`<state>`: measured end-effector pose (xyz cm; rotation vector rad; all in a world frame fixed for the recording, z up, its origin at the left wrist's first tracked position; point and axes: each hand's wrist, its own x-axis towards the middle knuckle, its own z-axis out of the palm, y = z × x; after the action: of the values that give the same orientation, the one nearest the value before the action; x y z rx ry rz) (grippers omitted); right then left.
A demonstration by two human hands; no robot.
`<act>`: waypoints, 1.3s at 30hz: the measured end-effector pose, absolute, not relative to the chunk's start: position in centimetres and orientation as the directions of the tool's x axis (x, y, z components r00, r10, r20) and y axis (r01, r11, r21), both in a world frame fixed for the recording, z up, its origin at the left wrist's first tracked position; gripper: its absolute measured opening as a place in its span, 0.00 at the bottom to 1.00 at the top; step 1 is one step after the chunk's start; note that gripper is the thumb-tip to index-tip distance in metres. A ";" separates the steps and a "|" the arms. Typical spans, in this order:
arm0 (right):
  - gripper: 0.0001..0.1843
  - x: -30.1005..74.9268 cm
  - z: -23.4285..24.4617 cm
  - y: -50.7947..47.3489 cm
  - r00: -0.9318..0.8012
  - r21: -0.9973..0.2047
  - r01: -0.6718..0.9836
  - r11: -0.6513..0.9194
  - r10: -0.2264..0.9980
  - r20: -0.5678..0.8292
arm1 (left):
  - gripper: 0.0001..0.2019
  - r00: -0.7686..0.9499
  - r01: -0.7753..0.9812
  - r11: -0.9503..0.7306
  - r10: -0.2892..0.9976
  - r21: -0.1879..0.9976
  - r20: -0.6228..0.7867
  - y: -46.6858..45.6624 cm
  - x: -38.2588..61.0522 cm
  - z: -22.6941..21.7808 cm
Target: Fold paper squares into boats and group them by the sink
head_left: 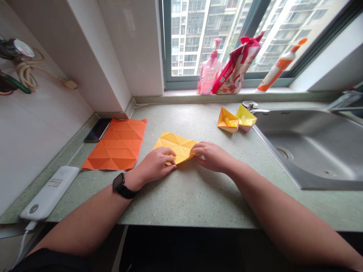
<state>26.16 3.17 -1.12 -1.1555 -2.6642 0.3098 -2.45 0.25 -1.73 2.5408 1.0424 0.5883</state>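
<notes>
A creased sheet of yellow paper lies on the counter before me, marked with crossing diagonal folds. My left hand, with a black watch on its wrist, grips the near left edge between thumb and fingers. At the right end, my right hand pinches the paper's corner, which is slightly lifted. My fingertips hide parts of both edges. To the left rest creased orange sheets, apparently stacked. Back right stand two folded paper boats, one orange-yellow and one pale yellow, touching each other.
A steel sink is set into the counter at right. On the left lie a dark phone and a white power bank with a cable. A pink pump bottle, red bag and orange-white bottle line the windowsill.
</notes>
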 end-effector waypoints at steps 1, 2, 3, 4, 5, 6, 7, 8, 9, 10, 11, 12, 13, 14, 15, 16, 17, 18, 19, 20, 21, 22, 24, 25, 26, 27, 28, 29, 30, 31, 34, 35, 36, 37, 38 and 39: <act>0.13 26.4 -1.1 3.4 -0.661 -0.284 0.693 0.662 0.741 0.115 | 0.08 0.651 0.574 -0.676 0.719 0.462 0.243 0.2 -2.4 -1.7; 0.13 26.6 -1.1 3.6 -0.655 -0.289 0.698 0.655 0.747 0.111 | 0.07 0.654 0.565 -0.673 0.718 0.478 0.238 0.2 -2.3 -1.7; 0.13 26.9 -1.2 3.8 -0.649 -0.290 0.704 0.648 0.753 0.107 | 0.07 0.658 0.556 -0.668 0.717 0.494 0.231 0.2 -2.2 -1.7; 0.13 27.1 -1.1 4.0 -0.643 -0.289 0.711 0.641 0.759 0.102 | 0.08 0.662 0.547 -0.665 0.716 0.509 0.224 0.2 -2.1 -1.6; 0.13 27.3 -1.1 4.1 -0.636 -0.287 0.718 0.634 0.765 0.099 | 0.08 0.669 0.536 -0.663 0.711 0.523 0.217 0.2 -2.0 -1.6; 0.12 27.5 -1.1 4.3 -0.628 -0.283 0.726 0.627 0.772 0.098 | 0.09 0.678 0.523 -0.664 0.704 0.535 0.211 0.2 -2.0 -1.5; 0.12 27.7 -1.1 4.4 -0.620 -0.278 0.733 0.621 0.778 0.102 | 0.09 0.690 0.508 -0.668 0.694 0.544 0.207 0.2 -1.9 -1.4; 0.11 27.9 -1.1 4.5 -0.613 -0.276 0.738 0.616 0.783 0.110 | 0.10 0.704 0.494 -0.674 0.681 0.549 0.203 0.1 -1.9 -1.4; 0.11 28.1 -1.1 4.7 -0.605 -0.277 0.741 0.612 0.787 0.121 | 0.10 0.717 0.481 -0.682 0.667 0.551 0.200 0.1 -1.9 -1.4; 0.10 28.2 -1.2 4.8 -0.595 -0.283 0.743 0.607 0.792 0.136 | 0.11 0.729 0.471 -0.690 0.655 0.550 0.198 0.1 -1.9 -1.4; 0.10 28.4 -1.4 4.9 -0.585 -0.294 0.742 0.603 0.796 0.154 | 0.11 0.738 0.464 -0.698 0.645 0.545 0.197 0.0 -1.9 -1.4; 0.11 28.5 -1.5 4.9 -0.576 -0.310 0.738 0.600 0.799 0.175 | 0.11 0.746 0.460 -0.705 0.636 0.539 0.196 0.0 -1.9 -1.4; 0.12 28.6 -1.7 5.0 -0.567 -0.329 0.730 0.599 0.800 0.198 | 0.11 0.753 0.456 -0.713 0.628 0.533 0.195 0.0 -1.9 -1.5; 0.13 28.6 -2.0 5.1 -0.560 -0.348 0.720 0.600 0.799 0.219 | 0.11 0.758 0.455 -0.719 0.623 0.526 0.195 0.0 -2.0 -1.5; 0.14 28.6 -2.2 5.2 -0.555 -0.366 0.709 0.603 0.797 0.238 | 0.12 0.760 0.458 -0.722 0.621 0.518 0.194 0.1 -2.0 -1.6; 0.15 28.6 -2.4 5.3 -0.552 -0.381 0.698 0.607 0.794 0.253 | 0.13 0.758 0.467 -0.723 0.624 0.510 0.190 0.1 -2.1 -1.6; 0.16 28.6 -2.6 5.3 -0.549 -0.394 0.689 0.608 0.793 0.264 | 0.14 0.754 0.480 -0.721 0.630 0.500 0.184 0.1 -2.1 -1.6; 0.16 28.5 -2.8 5.4 -0.543 -0.405 0.685 0.606 0.795 0.271 | 0.16 0.749 0.496 -0.717 0.638 0.489 0.176 0.1 -2.2 -1.5; 0.17 28.4 -2.9 5.4 -0.536 -0.416 0.683 0.600 0.799 0.273 | 0.16 0.746 0.511 -0.715 0.645 0.477 0.166 0.1 -2.3 -1.5; 0.18 28.2 -3.1 5.4 -0.526 -0.428 0.684 0.591 0.806 0.272 | 0.16 0.746 0.524 -0.714 0.648 0.465 0.155 0.1 -2.3 -1.4; 0.19 28.0 -3.2 5.4 -0.516 -0.442 0.684 0.580 0.813 0.268 | 0.15 0.746 0.535 -0.715 0.650 0.451 0.146 0.1 -2.4 -1.3; 0.20 27.7 -3.4 5.3 -0.508 -0.457 0.683 0.569 0.820 0.262 | 0.14 0.744 0.547 -0.715 0.654 0.436 0.139 0.1 -2.5 -1.2; 0.20 27.2 -3.6 5.2 -0.498 -0.491 0.675 0.551 0.831 0.248 | 0.11 0.732 0.577 -0.711 0.669 0.402 0.131 0.0 -2.6 -1.1; 0.20 26.9 -3.8 5.1 -0.493 -0.505 0.671 0.543 0.835 0.244 | 0.11 0.722 0.594 -0.706 0.680 0.386 0.131 0.0 -2.6 -1.2; 0.20 26.6 -3.9 5.1 -0.487 -0.516 0.668 0.536 0.839 0.242 | 0.11 0.712 0.608 -0.701 0.689 0.373 0.134 0.0 -2.7 -1.3; 0.21 26.4 -3.9 5.0 -0.482 -0.524 0.666 0.531 0.842 0.241 | 0.11 0.704 0.617 -0.697 0.696 0.364 0.139 0.1 -2.8 -1.4; 0.22 26.3 -3.9 5.0 -0.477 -0.530 0.665 0.526 0.845 0.241 | 0.11 0.699 0.623 -0.695 0.701 0.358 0.145 0.1 -2.8 -1.6; 0.22 26.2 -3.9 5.0 -0.473 -0.535 0.663 0.523 0.847 0.242 | 0.12 0.693 0.627 -0.693 0.705 0.355 0.152 0.2 -2.9 -1.8; 0.22 26.1 -3.9 5.0 -0.473 -0.540 0.660 0.522 0.847 0.242 | 0.12 0.688 0.630 -0.691 0.708 0.353 0.160 0.2 -3.0 -2.0; 0.21 26.1 -3.9 5.0 -0.474 -0.543 0.657 0.522 0.847 0.241 | 0.13 0.682 0.632 -0.689 0.712 0.353 0.167 0.2 -3.0 -2.2; 0.18 26.0 -3.9 5.1 -0.474 -0.544 0.660 0.518 0.849 0.234 | 0.18 0.671 0.627 -0.688 0.715 0.366 0.196 0.3 -3.0 -2.4; 0.17 26.0 -3.9 5.2 -0.471 -0.541 0.664 0.517 0.850 0.234 | 0.19 0.669 0.621 -0.690 0.714 0.373 0.206 0.3 -2.9 -2.5; 0.17 25.9 -4.0 5.3 -0.466 -0.537 0.667 0.516 0.852 0.239 | 0.20 0.668 0.615 -0.692 0.712 0.377 0.216 0.3 -2.9 -2.4; 0.17 25.8 -4.1 5.3 -0.461 -0.534 0.669 0.517 0.852 0.248 | 0.21 0.669 0.609 -0.696 0.709 0.380 0.226 0.3 -2.8 -2.4; 0.16 25.7 -4.3 5.4 -0.456 -0.532 0.668 0.521 0.851 0.261 | 0.21 0.673 0.600 -0.703 0.701 0.381 0.233 0.3 -2.6 -2.3; 0.16 25.6 -4.4 5.5 -0.452 -0.530 0.665 0.526 0.848 0.275 | 0.21 0.684 0.587 -0.714 0.690 0.381 0.238 0.3 -2.5 -2.2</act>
<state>25.59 5.45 -4.41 -1.2285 -2.2576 0.4766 -2.52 0.33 -2.22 2.6236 1.0177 0.5337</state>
